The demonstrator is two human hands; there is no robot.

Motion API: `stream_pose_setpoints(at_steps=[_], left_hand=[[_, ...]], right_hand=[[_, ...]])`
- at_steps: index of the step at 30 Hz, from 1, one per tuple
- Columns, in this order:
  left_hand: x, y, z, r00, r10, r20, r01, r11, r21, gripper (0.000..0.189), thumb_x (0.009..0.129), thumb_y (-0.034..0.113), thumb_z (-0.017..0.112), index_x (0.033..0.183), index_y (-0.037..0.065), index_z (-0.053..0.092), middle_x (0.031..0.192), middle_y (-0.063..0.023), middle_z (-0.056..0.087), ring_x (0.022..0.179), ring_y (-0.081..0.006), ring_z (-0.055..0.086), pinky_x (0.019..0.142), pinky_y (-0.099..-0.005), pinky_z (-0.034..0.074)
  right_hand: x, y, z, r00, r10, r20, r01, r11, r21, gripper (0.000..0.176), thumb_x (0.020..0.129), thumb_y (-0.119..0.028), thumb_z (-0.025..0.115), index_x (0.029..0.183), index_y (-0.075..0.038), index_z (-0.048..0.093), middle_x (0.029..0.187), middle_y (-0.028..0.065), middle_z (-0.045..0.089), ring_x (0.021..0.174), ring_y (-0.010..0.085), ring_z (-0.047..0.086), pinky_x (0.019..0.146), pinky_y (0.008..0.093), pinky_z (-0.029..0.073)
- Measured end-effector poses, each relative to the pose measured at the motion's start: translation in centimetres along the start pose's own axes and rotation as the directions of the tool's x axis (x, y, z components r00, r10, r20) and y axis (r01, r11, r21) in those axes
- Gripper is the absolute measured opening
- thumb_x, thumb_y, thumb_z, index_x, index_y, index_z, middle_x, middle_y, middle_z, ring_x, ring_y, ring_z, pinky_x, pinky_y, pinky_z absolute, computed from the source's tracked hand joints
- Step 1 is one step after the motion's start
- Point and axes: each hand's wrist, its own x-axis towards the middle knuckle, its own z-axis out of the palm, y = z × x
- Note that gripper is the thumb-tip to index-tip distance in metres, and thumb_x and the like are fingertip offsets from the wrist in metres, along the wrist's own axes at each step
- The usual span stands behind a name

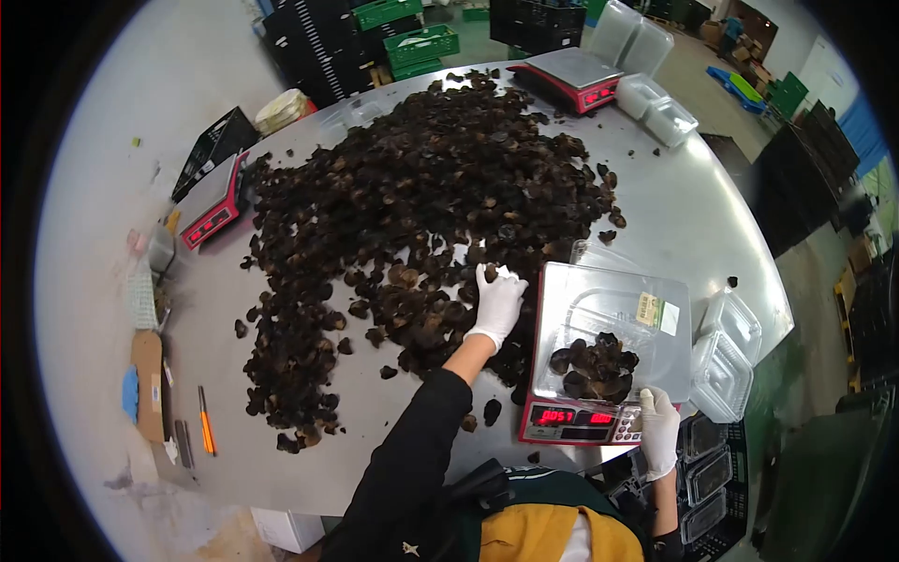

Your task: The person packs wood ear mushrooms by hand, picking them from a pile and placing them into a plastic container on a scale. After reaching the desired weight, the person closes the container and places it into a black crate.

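Observation:
My left hand, in a white glove, reaches to the near edge of a large heap of dark wood ear mushrooms. Its fingers are closed round a small brown mushroom. On a red digital scale lies an opened clear plastic container with a label on it. Several mushrooms sit in its nearer half. At that container's near right corner is my right hand, also gloved, its fingers closed on the rim. The scale's red display reads about 0.057.
Two more scales stand at the table's left and far side. Empty clear containers are stacked at the right edge. An orange cutter lies at left. Below right, a black crate holds packed boxes. A person is far back.

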Motion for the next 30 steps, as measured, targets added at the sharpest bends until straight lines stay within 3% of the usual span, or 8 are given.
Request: stream_pose_setpoints(at_steps=[4,10,14,20,25,28,29,30], left_hand=[[-5.5,-0.3,-1.1,0.996,-0.088,-0.017,0.084,0.982,-0.172,0.028,0.08,0.014,0.068,0.108,0.017,0.066,0.09,-0.0011,0.065,0.094,-0.02,0.062,0.112,-0.064,0.015],[-11.0,1.6,-8.4,0.998,0.043,-0.043,-0.049,0.987,-0.151,0.032,0.077,0.017,0.07,0.108,0.014,0.062,0.137,-0.0069,0.051,0.128,-0.0304,0.044,0.112,-0.0594,0.017],[-14.2,-2.3,-8.8,0.945,-0.263,-0.197,0.267,0.964,-0.004,0.03,0.074,0.017,0.072,0.103,0.011,0.065,0.139,-0.0142,0.046,0.125,-0.0356,0.042,0.103,-0.0509,0.032],[-20.6,-3.5,-8.8,0.912,-0.403,-0.071,0.364,0.879,-0.309,0.033,0.072,0.013,0.074,0.103,0.008,0.068,0.13,-0.0136,0.056,0.118,-0.0324,0.051,0.1,-0.0426,0.039],[-20.9,-3.8,-12.7,0.683,-0.729,-0.04,0.33,0.357,-0.874,0.03,0.076,0.005,0.072,0.105,-0.001,0.066,0.112,-0.0082,0.064,0.103,-0.0162,0.058,0.09,-0.0291,0.046],[-22.0,-9.1,-17.5,0.618,-0.689,-0.378,0.392,0.688,-0.611,0.027,0.076,0.002,0.07,0.102,0.001,0.065,0.102,-0.0088,0.063,0.092,-0.0205,0.06,0.086,-0.0305,0.047],[-22.0,-10.1,-20.3,0.703,-0.531,-0.474,0.399,0.845,-0.356,0.034,0.074,0.001,0.069,0.108,0.003,0.065,0.103,-0.0129,0.063,0.095,-0.0272,0.06,0.089,-0.0349,0.047],[-22.6,-10.9,-21.0,0.675,-0.427,-0.601,0.65,0.73,0.211,0.043,0.073,0.001,0.068,0.115,0.006,0.063,0.109,-0.0163,0.063,0.101,-0.0336,0.059,0.092,-0.0395,0.047]], right_hand=[[-0.1,1.1,-0.1,0.998,0.059,0.0,-0.059,0.996,0.062,0.025,0.099,-0.02,0.054,0.106,0.002,0.064,0.063,0.0041,0.058,0.047,0.0083,0.052,0.046,0.0255,0.043],[0.5,0.2,-0.4,0.996,0.071,0.055,-0.076,0.992,0.103,0.026,0.1,-0.021,0.053,0.101,0.003,0.064,0.069,0.0021,0.06,0.046,0.0061,0.05,0.044,0.0231,0.041],[0.6,0.8,-0.7,0.999,0.001,0.05,-0.005,0.998,0.062,0.027,0.099,-0.021,0.053,0.102,0.003,0.064,0.062,0.0025,0.057,0.046,0.0071,0.05,0.044,0.025,0.041],[0.6,1.2,-0.8,0.998,0.034,0.045,-0.037,0.997,0.069,0.027,0.099,-0.023,0.055,0.102,0.002,0.065,0.06,0.002,0.055,0.047,0.0071,0.051,0.045,0.0246,0.042],[0.8,2.1,-0.9,0.998,0.001,0.064,-0.006,0.997,0.079,0.027,0.099,-0.023,0.055,0.102,0.002,0.064,0.061,0.0018,0.055,0.047,0.0067,0.05,0.045,0.0243,0.041],[0.5,1.4,-1.0,0.999,-0.002,0.052,-0.002,0.997,0.074,0.027,0.099,-0.023,0.054,0.102,0.002,0.065,0.063,0.002,0.055,0.047,0.0067,0.05,0.045,0.0243,0.041],[0.4,1.4,-1.1,0.999,0.002,0.051,-0.005,0.997,0.073,0.027,0.099,-0.023,0.054,0.102,0.002,0.065,0.063,0.002,0.055,0.047,0.0067,0.05,0.045,0.0243,0.041],[0.3,1.4,-1.1,0.999,0.007,0.046,-0.01,0.998,0.065,0.027,0.099,-0.023,0.054,0.102,0.002,0.064,0.063,0.0021,0.056,0.047,0.0067,0.05,0.045,0.0243,0.041]])
